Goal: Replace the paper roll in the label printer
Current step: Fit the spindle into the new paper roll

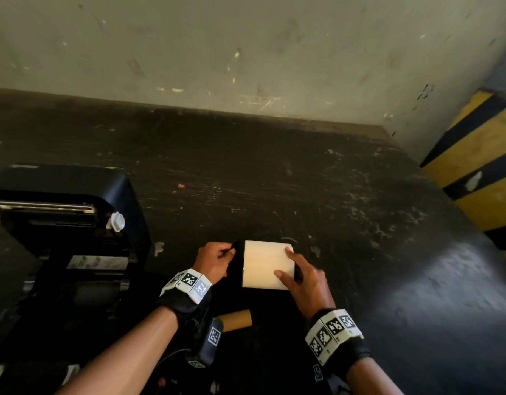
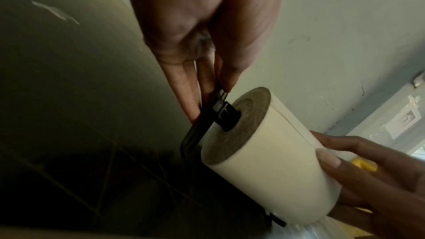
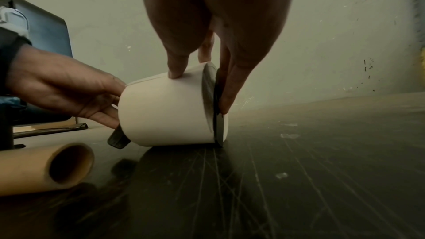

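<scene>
Beside the open label printer [image 1: 66, 238], the left hand [image 1: 214, 260] pinches a black spindle guide [image 2: 202, 124] against the new paper roll [image 1: 267, 265], which the right hand [image 1: 303, 277] grips. The empty core [image 1: 236, 320] lies near the roll, apparently already removed; loading the printer remains.

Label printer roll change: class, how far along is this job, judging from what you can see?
Done: the label printer stands open, and an empty cardboard core lies on the table. In hand: the right hand steadies the new paper roll while the left hand fits a black spindle into it. Left: loading the roll and closing the printer.
</scene>
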Action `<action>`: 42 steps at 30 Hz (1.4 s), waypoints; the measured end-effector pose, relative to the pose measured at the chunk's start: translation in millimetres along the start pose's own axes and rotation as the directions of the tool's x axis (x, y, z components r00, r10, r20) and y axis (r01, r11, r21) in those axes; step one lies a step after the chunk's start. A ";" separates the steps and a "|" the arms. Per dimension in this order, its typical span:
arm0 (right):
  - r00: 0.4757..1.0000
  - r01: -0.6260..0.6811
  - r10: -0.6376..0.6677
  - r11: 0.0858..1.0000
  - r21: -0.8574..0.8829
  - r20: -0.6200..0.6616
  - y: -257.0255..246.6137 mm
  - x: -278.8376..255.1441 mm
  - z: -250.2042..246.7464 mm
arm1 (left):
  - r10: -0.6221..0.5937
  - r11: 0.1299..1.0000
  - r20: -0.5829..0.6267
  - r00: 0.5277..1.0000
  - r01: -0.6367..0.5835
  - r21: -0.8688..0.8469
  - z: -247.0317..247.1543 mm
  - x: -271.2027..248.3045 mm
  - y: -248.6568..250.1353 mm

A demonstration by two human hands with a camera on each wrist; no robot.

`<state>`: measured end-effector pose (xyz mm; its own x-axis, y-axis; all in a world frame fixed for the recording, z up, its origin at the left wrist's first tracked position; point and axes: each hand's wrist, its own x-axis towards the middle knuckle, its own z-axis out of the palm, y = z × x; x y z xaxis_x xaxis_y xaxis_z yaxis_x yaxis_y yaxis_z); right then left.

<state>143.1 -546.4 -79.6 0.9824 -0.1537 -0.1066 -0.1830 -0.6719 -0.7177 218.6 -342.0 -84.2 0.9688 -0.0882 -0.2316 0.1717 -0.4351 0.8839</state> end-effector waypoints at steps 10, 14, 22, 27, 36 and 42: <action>1.000 0.024 -0.024 1.000 -0.012 0.004 1.5 2.4 0.2 | 0.120 0.989 -0.006 0.993 -0.119 0.084 3.2 -13.7 1.2; 0.999 0.040 -0.040 0.999 -0.010 0.003 2.4 -0.4 -1.1 | 0.139 0.983 0.069 0.988 -0.146 0.111 -4.1 -11.8 3.8; 0.999 0.048 -0.048 0.999 0.007 -0.007 1.7 -1.3 -0.9 | 0.171 0.980 0.034 0.985 -0.173 0.099 2.0 -17.9 -4.7; 0.999 0.038 -0.038 0.999 0.005 -0.003 0.8 -1.1 -1.0 | 0.157 0.987 0.077 0.985 -0.160 0.027 11.8 -25.0 -1.7; 0.999 0.038 -0.038 0.999 -0.004 -0.007 -3.8 -5.7 -3.5 | 0.211 0.949 0.116 0.971 -0.232 0.213 21.3 -36.9 -1.0; 1.000 0.026 -0.026 0.999 -0.018 0.004 -7.3 -9.5 -6.7 | 0.205 0.923 0.177 0.963 -0.250 0.294 13.1 -37.1 -3.8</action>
<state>134.8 -545.0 -68.7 0.9869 -0.1335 -0.0903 -0.1579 -0.6885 -0.7078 179.7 -348.8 -84.3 0.9363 -0.3323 -0.1138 -0.1365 -0.6426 0.7539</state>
